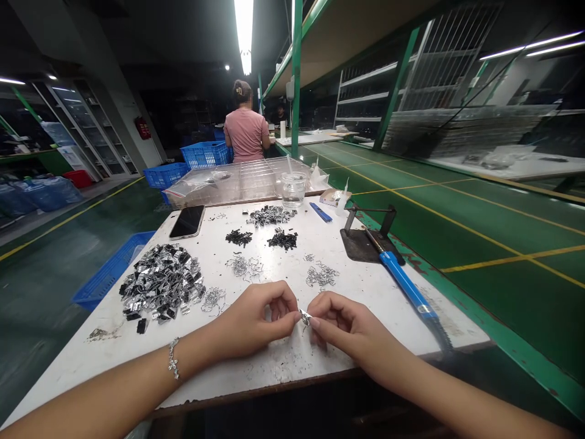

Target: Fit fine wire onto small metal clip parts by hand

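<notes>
Both hands meet low over the desk (375,286): the left hand (249,320) and right hand (345,326) each have fingers pinched shut on one small metal clip (304,316) between them. Just beyond the fingers lie loose wire springs (322,275); left of them a heap of shiny clips (162,280); right, a blue-handled soldering iron (406,286).

A dim workshop stretches back under a long fluorescent tube (244,30) on the ceiling. The floor (55,244) is dark green with yellow lines. Green steel posts (297,73) carry an overhead shelf along a green workbench (457,201) on the right. Glass-fronted cabinets (91,128) line the left wall, with blue crates (205,153) stacked nearby. A person in a pink shirt (247,131) stands beyond the white tabletop's far edge.
</notes>
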The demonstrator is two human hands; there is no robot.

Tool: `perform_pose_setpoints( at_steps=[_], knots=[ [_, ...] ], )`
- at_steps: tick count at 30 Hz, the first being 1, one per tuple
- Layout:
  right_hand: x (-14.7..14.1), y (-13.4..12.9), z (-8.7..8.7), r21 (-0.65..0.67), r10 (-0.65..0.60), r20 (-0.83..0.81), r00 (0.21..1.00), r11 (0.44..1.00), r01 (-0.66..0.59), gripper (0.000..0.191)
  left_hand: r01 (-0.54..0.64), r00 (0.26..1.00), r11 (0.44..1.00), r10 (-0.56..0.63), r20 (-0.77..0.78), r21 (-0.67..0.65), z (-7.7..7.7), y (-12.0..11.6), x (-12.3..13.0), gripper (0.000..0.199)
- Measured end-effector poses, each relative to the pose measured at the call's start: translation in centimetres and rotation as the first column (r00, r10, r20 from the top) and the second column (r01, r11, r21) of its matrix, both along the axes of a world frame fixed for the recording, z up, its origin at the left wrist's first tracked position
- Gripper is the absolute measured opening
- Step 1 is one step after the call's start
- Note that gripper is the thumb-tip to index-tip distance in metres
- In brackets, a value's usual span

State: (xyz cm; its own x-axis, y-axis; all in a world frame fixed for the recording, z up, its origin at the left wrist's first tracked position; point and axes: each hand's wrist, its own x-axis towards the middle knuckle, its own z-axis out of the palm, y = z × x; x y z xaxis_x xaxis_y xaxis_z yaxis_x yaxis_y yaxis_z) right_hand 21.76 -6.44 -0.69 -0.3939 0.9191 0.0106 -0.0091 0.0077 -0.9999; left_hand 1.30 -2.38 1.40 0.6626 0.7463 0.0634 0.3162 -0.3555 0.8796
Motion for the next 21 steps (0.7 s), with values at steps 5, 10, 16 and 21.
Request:
perform_pose_setpoints(
  at_steps=[5, 10, 16, 21],
  knots=[
    [0.07, 0.10, -0.07, -0.004, -0.006, -0.010, 1.000, 1.000, 0.006, 0.020, 0.002, 1.000, 1.000, -0.002, 0.005, 0.030, 0.02, 0.01, 0.04, 0.010],
    [0.02, 0.33, -0.05, -0.004, 0.003, -0.013, 1.000, 1.000, -0.003, 0.019, -0.006, 1.000, 0.996, 0.007, -0.008, 0.087, -0.08, -0.10, -0.06, 0.009],
    [0.17, 0.36, -0.12, 0.011, 0.039, -0.015, 0.999, 0.999, -0.039, 0.018, 0.003, 0.999, 0.984, 0.003, -0.035, 0.180, -0.04, -0.27, -0.18, 0.005],
    [0.19, 0.21, -0.20, -0.002, 0.042, -0.006, 0.999, 0.999, -0.042, 0.018, 0.013, 0.999, 0.967, -0.001, -0.046, 0.253, -0.25, -0.28, -0.31, 0.004]
  ],
)
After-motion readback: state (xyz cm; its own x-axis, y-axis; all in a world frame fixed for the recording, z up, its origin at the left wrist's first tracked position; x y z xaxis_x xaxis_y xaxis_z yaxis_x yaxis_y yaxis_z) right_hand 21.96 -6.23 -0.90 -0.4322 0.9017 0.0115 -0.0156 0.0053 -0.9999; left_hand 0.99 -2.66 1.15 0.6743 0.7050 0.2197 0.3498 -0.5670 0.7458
